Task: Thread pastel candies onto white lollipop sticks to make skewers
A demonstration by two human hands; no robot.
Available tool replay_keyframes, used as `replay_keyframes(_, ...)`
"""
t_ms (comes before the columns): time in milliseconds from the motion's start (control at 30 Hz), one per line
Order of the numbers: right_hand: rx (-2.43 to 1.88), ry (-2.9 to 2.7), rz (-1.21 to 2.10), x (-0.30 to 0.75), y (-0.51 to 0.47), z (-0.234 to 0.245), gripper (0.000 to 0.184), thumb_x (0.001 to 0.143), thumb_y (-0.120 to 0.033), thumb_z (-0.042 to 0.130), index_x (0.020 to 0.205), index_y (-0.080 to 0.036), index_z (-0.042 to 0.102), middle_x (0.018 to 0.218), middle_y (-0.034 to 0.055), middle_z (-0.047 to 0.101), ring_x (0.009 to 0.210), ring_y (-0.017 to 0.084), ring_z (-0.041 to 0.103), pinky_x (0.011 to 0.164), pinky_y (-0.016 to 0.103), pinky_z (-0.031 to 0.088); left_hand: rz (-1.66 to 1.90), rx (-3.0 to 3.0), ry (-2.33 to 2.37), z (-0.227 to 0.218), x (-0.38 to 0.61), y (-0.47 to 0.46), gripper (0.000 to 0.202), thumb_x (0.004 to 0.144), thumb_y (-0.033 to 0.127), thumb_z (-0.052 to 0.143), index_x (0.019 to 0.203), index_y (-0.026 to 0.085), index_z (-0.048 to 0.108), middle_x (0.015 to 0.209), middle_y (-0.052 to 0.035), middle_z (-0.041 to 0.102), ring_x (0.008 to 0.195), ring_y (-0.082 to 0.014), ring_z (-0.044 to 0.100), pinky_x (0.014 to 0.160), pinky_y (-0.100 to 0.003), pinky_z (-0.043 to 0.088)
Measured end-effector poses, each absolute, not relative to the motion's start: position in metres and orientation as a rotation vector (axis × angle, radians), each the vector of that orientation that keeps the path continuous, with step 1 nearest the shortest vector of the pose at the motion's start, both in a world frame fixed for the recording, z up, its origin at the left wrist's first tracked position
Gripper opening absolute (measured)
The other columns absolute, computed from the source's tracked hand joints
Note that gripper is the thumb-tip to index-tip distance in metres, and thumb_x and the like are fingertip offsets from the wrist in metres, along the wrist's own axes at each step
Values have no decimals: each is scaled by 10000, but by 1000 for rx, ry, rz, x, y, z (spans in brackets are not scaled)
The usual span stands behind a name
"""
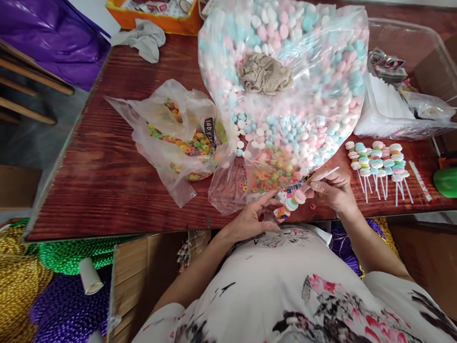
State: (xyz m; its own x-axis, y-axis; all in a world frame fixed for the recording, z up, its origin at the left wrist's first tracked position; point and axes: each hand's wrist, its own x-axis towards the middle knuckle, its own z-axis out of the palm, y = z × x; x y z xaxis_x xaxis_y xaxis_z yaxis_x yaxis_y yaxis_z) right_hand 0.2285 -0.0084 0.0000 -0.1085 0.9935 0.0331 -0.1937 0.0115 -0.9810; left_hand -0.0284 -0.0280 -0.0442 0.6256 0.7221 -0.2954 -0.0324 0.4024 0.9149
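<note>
My right hand [332, 191] pinches the white stick of a candy skewer [292, 204], at the table's front edge. Pastel pink, white and mint candies are threaded on it, and a colourful printed wrapper [283, 213] lies against them. My left hand [254, 218] is beside the candies and wrapper, its thumb and fingers apart; some fingertips are partly hidden. Beyond my hands stands a big clear bag [321, 109] of pastel candies. An opened plastic bag [160, 157] of small fruit-coloured rings lies to the left. Finished-looking candy skewers [376, 159] lie in a row at right.
A crumpled brown cloth [264, 74] rests on the big bag. Behind the skewers is a clear plastic bin [403, 126] with white sticks or papers and packets. A grey cloth [144, 40] and an orange box [153, 19] are at the back left. Bead strands [71, 295] lie below the table.
</note>
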Motion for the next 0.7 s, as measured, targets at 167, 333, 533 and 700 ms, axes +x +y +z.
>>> replay_keyframes(167,-995,-987,1452,229,-13,-10,97,778,-281,801,778,-207,738,727,17,775,497,139,664,463,247,554,304,1399,761,-31,-21,-23,837,648,377,884,1398,219,546,1205,-89,660,1156,-277,582,1014,-414,454)
replay_keyframes(333,-963,-1014,1372,223,-33,-22,59,792,-272,790,821,-230,761,803,27,791,566,168,702,508,289,588,265,1608,728,-30,-16,-21,325,785,448,756,787,144,642,789,2,590,806,-168,532,782,-283,436)
replay_keyframes(533,-881,-1319,1142,226,-43,-7,175,853,-162,714,956,-280,792,919,39,800,756,197,751,627,322,630,223,1047,718,-22,-13,-19,429,720,490,784,908,160,585,663,62,519,541,-80,468,521,-209,384)
replay_keyframes(700,-815,-1511,1292,232,-11,25,146,862,-142,702,940,-231,789,848,26,786,675,144,725,609,263,610,154,853,637,-10,-2,-7,467,646,507,828,801,172,541,563,60,561,408,-68,461,397,-192,367)
